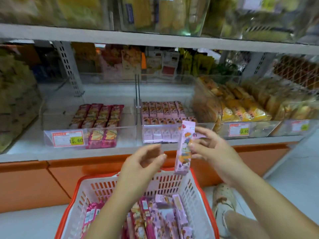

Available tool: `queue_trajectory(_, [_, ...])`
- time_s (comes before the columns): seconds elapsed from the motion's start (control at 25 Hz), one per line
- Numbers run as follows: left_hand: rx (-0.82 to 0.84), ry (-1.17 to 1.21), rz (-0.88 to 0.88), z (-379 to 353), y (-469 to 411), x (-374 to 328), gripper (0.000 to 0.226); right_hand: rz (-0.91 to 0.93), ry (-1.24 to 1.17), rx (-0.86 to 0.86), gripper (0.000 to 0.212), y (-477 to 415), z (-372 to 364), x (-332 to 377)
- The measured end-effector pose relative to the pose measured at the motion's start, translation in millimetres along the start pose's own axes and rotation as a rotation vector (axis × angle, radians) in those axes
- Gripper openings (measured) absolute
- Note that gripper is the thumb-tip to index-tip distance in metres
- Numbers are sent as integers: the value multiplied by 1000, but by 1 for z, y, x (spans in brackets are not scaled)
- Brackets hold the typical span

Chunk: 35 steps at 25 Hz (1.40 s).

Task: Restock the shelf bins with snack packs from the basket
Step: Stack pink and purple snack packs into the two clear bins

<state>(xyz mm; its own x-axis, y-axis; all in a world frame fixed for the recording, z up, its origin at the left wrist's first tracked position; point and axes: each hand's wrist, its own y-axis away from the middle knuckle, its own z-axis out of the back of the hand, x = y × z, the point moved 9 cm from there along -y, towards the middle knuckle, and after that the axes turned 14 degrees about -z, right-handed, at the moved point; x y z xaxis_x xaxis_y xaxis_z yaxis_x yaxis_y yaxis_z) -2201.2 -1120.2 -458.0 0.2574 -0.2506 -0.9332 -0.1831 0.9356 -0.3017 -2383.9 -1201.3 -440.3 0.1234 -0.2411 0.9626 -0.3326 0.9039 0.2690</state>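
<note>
My right hand (pixel 209 147) grips a long pink snack pack (pixel 185 149) upright, just in front of the middle clear shelf bin (pixel 172 133), which holds rows of matching pink packs. My left hand (pixel 145 163) hovers beside the pack with fingers loosely curled and nothing in it. Below my hands stands the white and orange basket (pixel 195 188) with several pink and dark red snack packs (pixel 155 216) lying in it. The left clear bin (pixel 57 133) holds dark red packs (pixel 98 116).
A bin of yellow wrapped cakes (pixel 241 111) sits to the right on the same shelf. Price tags (pixel 68 139) hang on the bin fronts. An orange base panel (pixel 34 183) runs under the shelf. More stock fills the shelf above. A shoe (pixel 222 202) shows right of the basket.
</note>
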Motion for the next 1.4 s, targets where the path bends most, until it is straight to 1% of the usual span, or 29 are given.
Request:
queue_trajectory(0.08, [-116,-237,-203,38,-43,-37,33,95,163,-47,51,-16,17,67])
queue_trajectory(0.16, [-164,-484,-314,65,-83,-56,43,112,346,-116,50,-51,32,115])
queue_trajectory(0.24, [-105,-683,-313,74,-118,-52,57,82,507,-201,48,-96,41,144])
queue_trajectory(0.28, [-56,-728,-288,74,-133,-45,62,60,606,-254,47,-120,43,153])
queue_trajectory(0.36, [25,-719,-243,70,-152,-26,70,14,810,-347,45,-164,41,159])
queue_trajectory(0.44, [64,-600,-216,68,-160,-8,73,-75,1024,-417,43,-200,38,150])
queue_trajectory(0.52, [70,-435,-190,69,-164,4,74,-162,1215,-422,38,-230,36,132])
queue_trajectory(0.56, [69,-384,-178,69,-165,8,74,-185,1261,-415,38,-244,37,123])
queue_trajectory(0.6, [75,-362,-170,70,-165,12,77,-202,1282,-425,38,-256,38,115])
queue_trajectory(0.72, [94,-350,-207,68,-167,15,86,-248,1319,-531,36,-276,44,101])
queue_trajectory(0.88, [103,-358,-231,68,-170,20,90,-306,1391,-563,31,-279,46,93])
queue_trajectory(1.0, [107,-372,-241,68,-169,19,91,-269,1475,-596,30,-273,44,96])
queue_trajectory(1.08, [106,-386,-245,67,-169,17,91,-213,1578,-602,30,-266,39,102])
queue_trajectory(1.2, [106,-403,-249,67,-168,15,88,-157,1646,-529,37,-257,29,105])
queue_trajectory(1.28, [108,-417,-247,67,-168,14,84,-215,1647,-461,37,-254,30,95])
queue_trajectory(1.36, [108,-429,-243,67,-168,14,83,-307,1563,-400,35,-253,33,83])
queue_trajectory(1.4, [108,-426,-242,67,-168,14,84,-318,1549,-375,36,-252,32,79])
